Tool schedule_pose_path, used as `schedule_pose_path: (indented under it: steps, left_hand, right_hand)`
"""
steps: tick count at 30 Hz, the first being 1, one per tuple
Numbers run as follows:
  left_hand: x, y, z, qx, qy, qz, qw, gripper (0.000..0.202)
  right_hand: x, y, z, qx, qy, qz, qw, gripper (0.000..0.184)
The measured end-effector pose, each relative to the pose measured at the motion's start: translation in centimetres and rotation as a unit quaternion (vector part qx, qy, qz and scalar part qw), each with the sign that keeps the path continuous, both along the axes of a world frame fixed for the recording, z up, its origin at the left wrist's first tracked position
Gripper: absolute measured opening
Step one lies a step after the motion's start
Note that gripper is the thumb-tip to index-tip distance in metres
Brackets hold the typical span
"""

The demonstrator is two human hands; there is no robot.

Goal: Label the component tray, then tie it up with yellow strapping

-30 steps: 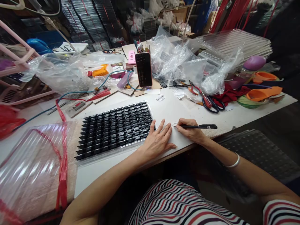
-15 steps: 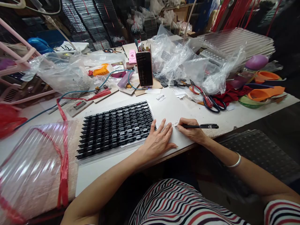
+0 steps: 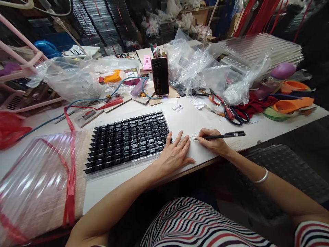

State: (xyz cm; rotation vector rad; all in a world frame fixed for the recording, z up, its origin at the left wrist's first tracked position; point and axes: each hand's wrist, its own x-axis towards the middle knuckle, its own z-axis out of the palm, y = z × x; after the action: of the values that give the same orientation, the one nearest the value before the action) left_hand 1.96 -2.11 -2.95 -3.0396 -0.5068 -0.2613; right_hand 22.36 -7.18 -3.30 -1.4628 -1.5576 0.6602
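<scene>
Since the earlier frame, the right hand and its pen have edged away from the left hand, and the pen's far end has tipped up. The white surface spreads beneath both. Left of the left fingers lies a clear tray of black parts; the little finger overlaps its edge. Those fingers lie flat, slightly spread, gripping nothing. The right fingers pinch the pen closed, its tip just beside small dark writing between both hands' fingers.
</scene>
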Motion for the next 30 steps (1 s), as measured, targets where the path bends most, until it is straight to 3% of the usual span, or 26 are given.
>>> schedule_pose_path:
  steps: [13, 27, 30]
  left_hand:
    - [-0.10, -0.05, -0.07, 0.006, -0.004, 0.003, 1.000, 0.069]
    - [-0.06, -0.08, -0.22, 0.005, -0.004, 0.004, 1.000, 0.069]
    - [-0.02, -0.09, -0.20, 0.002, -0.004, 0.004, 1.000, 0.070]
  right_hand:
    - [-0.10, 0.04, -0.29, 0.003, -0.045, 0.002, 0.999, 0.017]
    - [0.03, -0.03, -0.43, -0.005, -0.035, 0.010, 0.999, 0.017]
    - [0.06, -0.12, -0.25, 0.000, -0.018, -0.015, 1.000, 0.017]
